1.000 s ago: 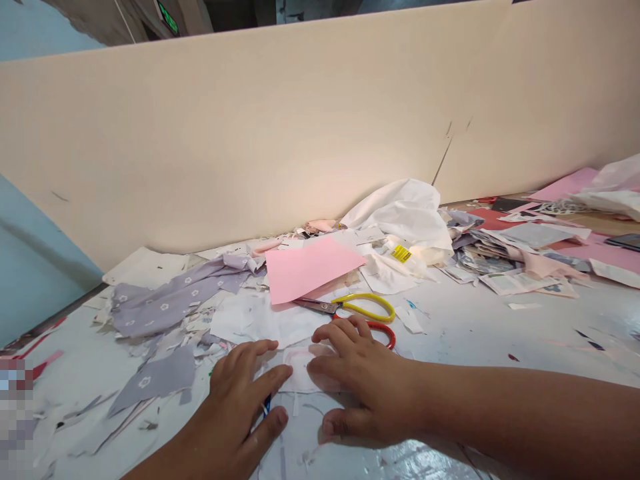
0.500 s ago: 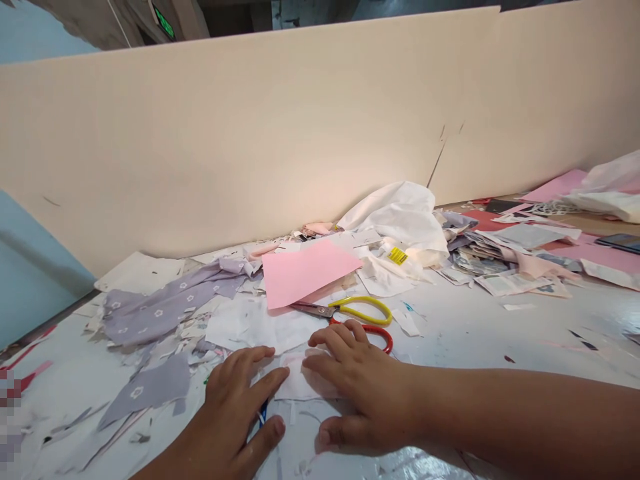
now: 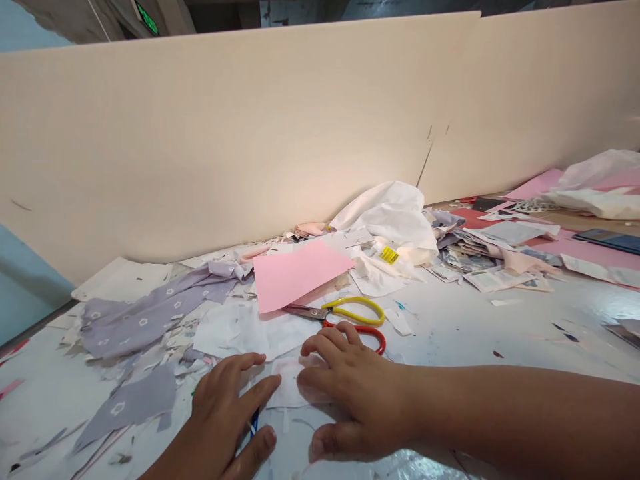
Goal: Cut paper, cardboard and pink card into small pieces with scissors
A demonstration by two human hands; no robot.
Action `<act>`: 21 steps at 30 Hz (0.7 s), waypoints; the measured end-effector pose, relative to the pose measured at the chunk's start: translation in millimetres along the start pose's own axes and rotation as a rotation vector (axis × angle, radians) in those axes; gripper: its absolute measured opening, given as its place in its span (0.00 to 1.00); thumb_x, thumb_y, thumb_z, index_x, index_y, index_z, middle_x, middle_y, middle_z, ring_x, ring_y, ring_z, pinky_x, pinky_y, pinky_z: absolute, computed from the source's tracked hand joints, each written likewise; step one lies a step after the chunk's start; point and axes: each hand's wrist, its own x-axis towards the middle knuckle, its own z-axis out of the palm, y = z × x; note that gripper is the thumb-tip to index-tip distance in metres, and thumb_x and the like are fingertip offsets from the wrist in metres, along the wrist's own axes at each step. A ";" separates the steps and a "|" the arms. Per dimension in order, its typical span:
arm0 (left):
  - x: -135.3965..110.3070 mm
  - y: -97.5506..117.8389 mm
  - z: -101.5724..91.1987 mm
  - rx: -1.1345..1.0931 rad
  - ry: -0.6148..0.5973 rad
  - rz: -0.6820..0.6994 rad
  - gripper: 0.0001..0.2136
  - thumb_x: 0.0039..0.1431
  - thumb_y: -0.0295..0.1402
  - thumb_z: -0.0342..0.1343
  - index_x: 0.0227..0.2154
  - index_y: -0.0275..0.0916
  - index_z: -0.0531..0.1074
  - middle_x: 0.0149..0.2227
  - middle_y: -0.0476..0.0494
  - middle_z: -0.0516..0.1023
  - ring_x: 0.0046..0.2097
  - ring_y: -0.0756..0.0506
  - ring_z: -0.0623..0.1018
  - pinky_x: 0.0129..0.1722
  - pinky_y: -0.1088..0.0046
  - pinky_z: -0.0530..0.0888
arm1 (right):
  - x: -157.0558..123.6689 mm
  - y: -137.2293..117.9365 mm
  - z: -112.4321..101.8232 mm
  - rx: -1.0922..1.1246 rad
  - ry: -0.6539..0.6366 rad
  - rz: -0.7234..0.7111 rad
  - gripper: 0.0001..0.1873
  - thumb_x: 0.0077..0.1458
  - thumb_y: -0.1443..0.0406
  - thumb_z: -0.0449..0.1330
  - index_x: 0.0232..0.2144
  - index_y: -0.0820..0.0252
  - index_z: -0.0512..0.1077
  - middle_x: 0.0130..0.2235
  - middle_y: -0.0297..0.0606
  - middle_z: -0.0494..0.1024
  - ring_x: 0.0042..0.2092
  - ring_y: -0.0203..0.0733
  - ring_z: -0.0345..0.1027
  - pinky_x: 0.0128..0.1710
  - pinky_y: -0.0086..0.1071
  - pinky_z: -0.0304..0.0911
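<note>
My left hand (image 3: 225, 407) is low over the table with thumb and fingers apart, its index fingertip at the left edge of a small whitish piece of cloth or paper (image 3: 283, 388). Under that hand a thin blue item (image 3: 255, 421), perhaps a pen, shows in part. My right hand (image 3: 350, 397) rests with spread fingers on the right side of the whitish piece, hiding some of it. Just beyond its fingertips lie scissors (image 3: 323, 313) with one yellow and one red handle, the blade tips under a pink sheet (image 3: 300, 275).
Grey-purple flowered fabric (image 3: 150, 312) and many scraps lie at left. A crumpled white cloth (image 3: 393, 213) leans by the cream partition (image 3: 250, 147). At right are stacked fabric pieces (image 3: 475, 260) and a dark phone (image 3: 607, 240).
The whole view has shifted slightly, so most things sit further left. Both hands keep nearly the same pose around the whitish piece.
</note>
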 end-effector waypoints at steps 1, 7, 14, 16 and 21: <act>0.4 0.6 -1.2 0.002 -0.005 0.007 0.17 0.52 0.45 0.50 0.45 0.49 0.66 0.50 0.42 0.65 0.52 0.39 0.62 0.47 0.59 0.65 | 0.0 -0.1 0.1 0.002 -0.003 -0.004 0.27 0.43 0.44 0.53 0.40 0.55 0.66 0.48 0.42 0.60 0.49 0.51 0.50 0.52 0.50 0.38; 1.3 4.3 -7.0 -0.023 -0.052 -0.016 0.14 0.53 0.42 0.49 0.42 0.48 0.68 0.49 0.42 0.64 0.52 0.39 0.62 0.48 0.55 0.62 | 0.4 -1.0 1.4 0.030 0.007 -0.020 0.26 0.43 0.43 0.53 0.37 0.54 0.68 0.47 0.42 0.59 0.50 0.51 0.50 0.50 0.51 0.39; 1.5 4.0 -8.5 -0.028 -0.068 0.024 0.12 0.53 0.41 0.49 0.41 0.48 0.69 0.49 0.42 0.65 0.52 0.39 0.62 0.50 0.51 0.59 | -0.1 -1.2 0.5 0.038 0.007 -0.040 0.24 0.43 0.46 0.55 0.39 0.51 0.69 0.47 0.41 0.59 0.50 0.51 0.49 0.50 0.51 0.38; 1.9 4.5 -9.3 -0.021 -0.067 0.029 0.12 0.53 0.41 0.49 0.40 0.48 0.69 0.49 0.42 0.65 0.51 0.39 0.62 0.50 0.52 0.59 | -0.3 -0.9 0.0 0.039 0.001 -0.049 0.24 0.43 0.46 0.56 0.39 0.50 0.69 0.47 0.41 0.59 0.51 0.51 0.49 0.50 0.51 0.38; 2.3 6.3 -9.8 -0.017 -0.065 0.033 0.12 0.53 0.41 0.49 0.39 0.49 0.70 0.49 0.43 0.65 0.51 0.39 0.62 0.48 0.55 0.62 | -0.2 -0.9 -0.3 0.035 -0.017 -0.051 0.24 0.43 0.46 0.55 0.40 0.49 0.69 0.48 0.41 0.59 0.51 0.51 0.49 0.50 0.52 0.38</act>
